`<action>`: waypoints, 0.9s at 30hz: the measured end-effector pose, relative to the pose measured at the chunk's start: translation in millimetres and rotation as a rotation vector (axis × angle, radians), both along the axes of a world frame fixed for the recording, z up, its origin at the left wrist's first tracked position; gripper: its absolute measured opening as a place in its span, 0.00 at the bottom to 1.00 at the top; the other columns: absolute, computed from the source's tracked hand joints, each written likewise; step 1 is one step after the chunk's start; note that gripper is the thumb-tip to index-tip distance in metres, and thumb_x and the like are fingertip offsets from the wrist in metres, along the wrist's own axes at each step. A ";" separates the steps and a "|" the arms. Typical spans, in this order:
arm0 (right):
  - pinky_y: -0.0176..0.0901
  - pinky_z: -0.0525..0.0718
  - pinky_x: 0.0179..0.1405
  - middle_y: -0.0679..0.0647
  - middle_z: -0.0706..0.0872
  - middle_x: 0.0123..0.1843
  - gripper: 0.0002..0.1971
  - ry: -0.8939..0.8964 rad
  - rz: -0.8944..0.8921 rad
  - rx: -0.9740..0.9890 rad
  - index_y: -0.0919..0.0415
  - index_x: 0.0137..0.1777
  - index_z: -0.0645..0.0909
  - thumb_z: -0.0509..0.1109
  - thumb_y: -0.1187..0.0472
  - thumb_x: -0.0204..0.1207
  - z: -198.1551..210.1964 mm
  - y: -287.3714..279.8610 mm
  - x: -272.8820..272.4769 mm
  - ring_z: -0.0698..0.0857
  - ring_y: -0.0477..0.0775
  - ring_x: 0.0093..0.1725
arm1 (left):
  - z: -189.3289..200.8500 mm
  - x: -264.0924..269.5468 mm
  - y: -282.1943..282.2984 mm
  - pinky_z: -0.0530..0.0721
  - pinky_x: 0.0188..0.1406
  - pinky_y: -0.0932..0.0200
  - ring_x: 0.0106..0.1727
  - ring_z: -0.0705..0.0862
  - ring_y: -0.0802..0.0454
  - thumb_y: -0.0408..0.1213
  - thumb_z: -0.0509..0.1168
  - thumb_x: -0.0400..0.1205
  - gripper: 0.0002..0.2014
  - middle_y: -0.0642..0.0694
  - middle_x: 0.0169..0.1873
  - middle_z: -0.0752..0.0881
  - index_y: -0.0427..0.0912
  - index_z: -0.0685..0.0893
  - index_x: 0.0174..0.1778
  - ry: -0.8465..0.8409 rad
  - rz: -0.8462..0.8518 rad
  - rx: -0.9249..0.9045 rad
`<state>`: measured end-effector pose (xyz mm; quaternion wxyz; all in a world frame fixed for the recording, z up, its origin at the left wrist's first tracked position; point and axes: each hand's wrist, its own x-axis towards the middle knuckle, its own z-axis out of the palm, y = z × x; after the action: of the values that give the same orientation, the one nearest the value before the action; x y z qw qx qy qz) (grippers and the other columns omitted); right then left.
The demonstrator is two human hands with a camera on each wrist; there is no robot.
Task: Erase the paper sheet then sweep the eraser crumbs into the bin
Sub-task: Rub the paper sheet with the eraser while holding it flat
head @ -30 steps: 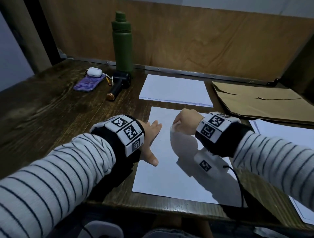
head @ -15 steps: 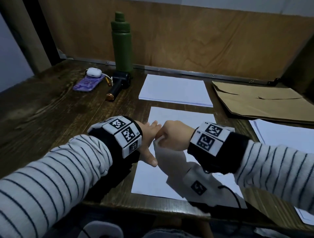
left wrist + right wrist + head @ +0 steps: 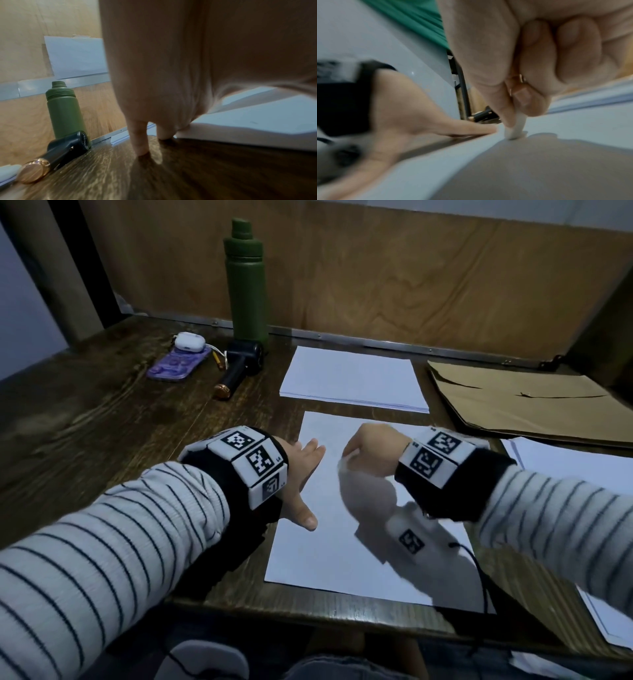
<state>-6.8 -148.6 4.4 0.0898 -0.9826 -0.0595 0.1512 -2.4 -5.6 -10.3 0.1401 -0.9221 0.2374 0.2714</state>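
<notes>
A white paper sheet (image 3: pixel 346 546) lies flat near the front of the wooden desk (image 3: pixel 102 419). My left hand (image 3: pixel 301 474) rests flat on the sheet's left edge, fingers straight, with two fingertips (image 3: pixel 140 147) touching the wood. My right hand (image 3: pixel 370 453) is curled over the upper part of the sheet and pinches a small white eraser (image 3: pixel 517 129) between thumb and forefinger. The eraser's tip presses on the paper sheet (image 3: pixel 556 169). In the head view the eraser is hidden under the fist. No bin is in view.
A stack of white paper (image 3: pixel 352 378) lies behind the sheet. A green bottle (image 3: pixel 246 282), a black torch-like tool (image 3: pixel 239 368), a purple case (image 3: pixel 178 364) and white earbud case (image 3: pixel 190 341) stand at back left. A brown envelope (image 3: pixel 534 402) and more sheets (image 3: pixel 575 467) lie right.
My right hand swept left across the sheet until it met the left hand, then came back to the right. The left hand has stayed on the sheet's edge.
</notes>
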 end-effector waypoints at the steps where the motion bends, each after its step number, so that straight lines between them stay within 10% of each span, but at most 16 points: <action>1: 0.41 0.81 0.60 0.54 0.88 0.63 0.15 -0.041 -0.049 -0.010 0.59 0.62 0.86 0.66 0.61 0.78 0.2 -2.5 6.2 0.85 0.55 0.63 | 0.8 -1.2 -0.8 0.54 0.81 0.48 0.85 0.43 0.48 0.67 0.68 0.69 0.62 0.47 0.83 0.34 0.43 0.30 0.82 0.002 0.001 0.006; 27: 0.40 0.79 0.58 0.54 0.88 0.61 0.13 -0.018 0.008 0.050 0.57 0.59 0.87 0.65 0.61 0.79 -3.2 1.5 -10.8 0.84 0.55 0.62 | -1.0 0.8 -1.1 0.52 0.81 0.48 0.85 0.42 0.48 0.65 0.69 0.69 0.63 0.47 0.83 0.34 0.43 0.31 0.82 0.000 0.001 -0.006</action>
<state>-17.6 -147.0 1.3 0.1130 -0.9812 -0.0679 0.1412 -1.6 -6.8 -11.2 0.1371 -0.9227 0.2380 0.2707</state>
